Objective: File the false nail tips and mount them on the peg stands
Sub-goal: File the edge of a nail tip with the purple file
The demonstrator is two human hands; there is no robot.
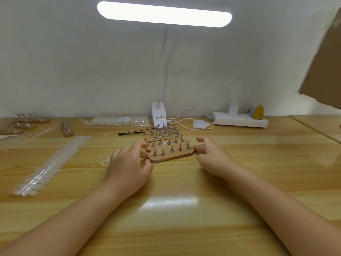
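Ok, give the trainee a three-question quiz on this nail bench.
1. True or false: the nearest peg stand sits between the left hand and the right hand.
2. Which lies left of the left hand? A) a strip of nail tips B) the power strip
3. Fill in: the lamp is switched ____.

Key: 1 true; 2 A; 3 on.

tan wood peg stands [171, 157] w/ silver pegs, yellowish wood-grain table [184, 209], white lamp [164, 14] & power strip [239, 121].
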